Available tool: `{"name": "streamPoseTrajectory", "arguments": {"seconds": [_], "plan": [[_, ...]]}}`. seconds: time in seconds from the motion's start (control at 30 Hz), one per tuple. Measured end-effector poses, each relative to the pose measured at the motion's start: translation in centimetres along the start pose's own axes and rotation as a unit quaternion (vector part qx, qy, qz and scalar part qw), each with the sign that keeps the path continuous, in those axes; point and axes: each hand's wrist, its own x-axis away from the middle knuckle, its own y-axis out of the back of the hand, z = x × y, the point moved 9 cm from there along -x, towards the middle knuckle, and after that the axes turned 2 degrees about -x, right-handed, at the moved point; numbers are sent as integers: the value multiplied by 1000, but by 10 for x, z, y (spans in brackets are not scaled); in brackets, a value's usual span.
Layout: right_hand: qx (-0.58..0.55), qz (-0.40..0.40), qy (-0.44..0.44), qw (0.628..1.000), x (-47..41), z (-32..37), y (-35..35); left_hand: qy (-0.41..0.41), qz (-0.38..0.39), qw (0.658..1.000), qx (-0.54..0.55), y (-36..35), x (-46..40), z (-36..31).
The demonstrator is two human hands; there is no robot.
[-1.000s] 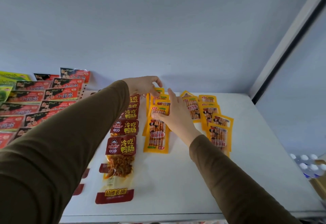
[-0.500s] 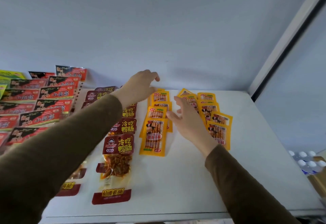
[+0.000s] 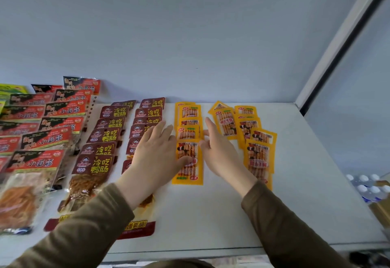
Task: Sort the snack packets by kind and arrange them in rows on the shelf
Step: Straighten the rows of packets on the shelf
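Now both hands flat, fingers spread, nothing pinched: left hand [image 3: 156, 158] thumb rests on the front yellow packet [image 3: 187, 162], mid-shelf [image 3: 211, 215]; right hand [image 3: 219, 151] just beside it. Risk, I judge: a sideways nudge fans this overlapped row into the red packets [image 3: 101, 162].

Lying bare along the front and right of the white shelf [image 3: 306, 194], open to reaching from the lower right of the frame. Crowding the left and centre: red-black packets [image 3: 50, 139], dark red packets [image 3: 101, 162], yellow packets [image 3: 187, 162] in overlapping rows. Closing off the rear: back wall [image 3: 190, 35]; blocking the right: grey upright [image 3: 337, 46].
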Motion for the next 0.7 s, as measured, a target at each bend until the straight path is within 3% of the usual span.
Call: {"name": "streamPoseTrajectory", "arguments": {"seconds": [0.23, 0.33, 0.4, 0.5, 0.57, 0.7], "plan": [[-34, 2, -10, 999, 1, -2, 1, -11, -3, 999, 31, 5, 12, -12], [-80, -33, -8, 996, -8, -5, 9, 19, -17, 976, 217, 19, 2, 1], [-147, -52, -36, 987, -21, -7, 12, 62, -4, 915, 399, 34, -7, 4], [-234, -60, -93, 966, -44, -8, 8, 160, 55, 777, 607, 32, -20, -3], [-241, -61, -105, 963, -54, -8, 2, 187, 63, 729, 655, 24, -29, -4], [-225, -33, -96, 969, -58, -7, -13, 221, 35, 672, 706, 10, -43, 6]]}}
